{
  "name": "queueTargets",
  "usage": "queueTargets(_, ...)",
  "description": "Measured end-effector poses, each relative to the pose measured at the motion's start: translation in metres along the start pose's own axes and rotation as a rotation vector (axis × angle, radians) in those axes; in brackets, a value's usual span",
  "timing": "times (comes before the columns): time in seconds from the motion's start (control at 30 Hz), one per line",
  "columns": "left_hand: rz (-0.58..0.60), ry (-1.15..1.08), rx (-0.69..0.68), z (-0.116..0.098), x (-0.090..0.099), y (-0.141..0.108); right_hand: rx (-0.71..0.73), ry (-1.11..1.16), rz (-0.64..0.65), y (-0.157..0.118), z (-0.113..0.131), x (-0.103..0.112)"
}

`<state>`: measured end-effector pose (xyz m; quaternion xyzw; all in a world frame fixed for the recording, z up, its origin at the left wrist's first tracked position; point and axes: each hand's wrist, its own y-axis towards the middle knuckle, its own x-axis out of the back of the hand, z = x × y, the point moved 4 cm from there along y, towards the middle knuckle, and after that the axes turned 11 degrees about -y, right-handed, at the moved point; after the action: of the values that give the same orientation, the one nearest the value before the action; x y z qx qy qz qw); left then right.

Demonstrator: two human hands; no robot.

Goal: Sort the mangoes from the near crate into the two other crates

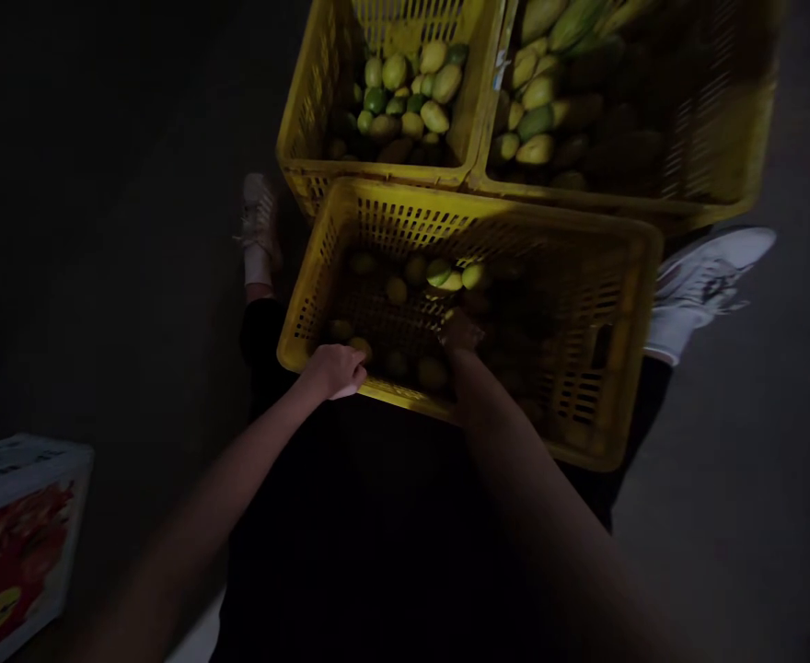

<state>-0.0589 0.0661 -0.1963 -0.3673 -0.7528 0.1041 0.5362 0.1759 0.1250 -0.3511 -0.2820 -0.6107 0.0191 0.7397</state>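
Stretches bare forearms point(260, 460) forward over black clothing point(391, 516) to a yellow slatted plastic crate point(409, 399) between white lace-up shoes point(712, 267). Curls the left hand point(340, 368) over the near rim, fingers close together and apparently gripping it, just beside a small yellow fruit point(360, 348). Dips the right hand point(461, 333) inside, near small, round yellow-green fruits point(474, 275) on the slatted bottom. Cannot tell the right grip for blur and shadow: possibly spread, pressed together or pinching a fruit.

Beyond the far rim, close together: a second yellow crate point(295, 101) of rounded green and yellow fruits point(395, 72), and a third yellow crate point(764, 120) of longer ones point(541, 92). At lower left, apart on the dark floor point(101, 230), a white box with red printing point(18, 552).

Could tip or slide the front crate by leaning hard on the near rim, with fruits then rolling into a corner. Might bruise or miss fruits by groping in such deep shadow, or scrape knuckles against the slats. Risks a dropped fruit through a loose or hurried hold.
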Motion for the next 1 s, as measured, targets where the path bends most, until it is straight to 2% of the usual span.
queueTargets(0.13, -0.035, 0.009, 0.034, 0.003, 0.002, 0.001, 0.023, -0.03, 0.005, -0.014, 0.015, 0.032)
queueTargets(0.23, -0.064, 0.025, 0.059, 0.006, 0.003, 0.002, 0.067, -0.017, -0.03, -0.036, 0.017, 0.064)
queueTargets(0.33, -0.106, 0.031, 0.069, 0.008, 0.003, 0.004, 0.078, 0.047, -0.095, -0.072, 0.006, 0.094)
queueTargets(0.43, -0.137, 0.028, 0.067, 0.009, 0.004, 0.006, 0.061, 0.198, -0.152, -0.112, -0.012, 0.11)
queueTargets(0.57, -0.135, 0.017, 0.072, 0.013, 0.004, 0.006, 0.035, 0.324, -0.196, -0.15, -0.029, 0.105)
queueTargets(0.73, -0.032, -0.018, 0.104, 0.024, 0.001, 0.017, 0.056, 0.31, -0.228, -0.166, -0.023, 0.088)
queueTargets(0.9, 0.141, -0.068, 0.197, 0.042, -0.005, 0.049, 0.028, 0.305, -0.315, -0.167, -0.018, 0.086)
queueTargets(1.0, 0.121, -0.058, 0.232, 0.047, -0.005, 0.076, 0.029, 0.314, -0.308, -0.168, -0.018, 0.086)
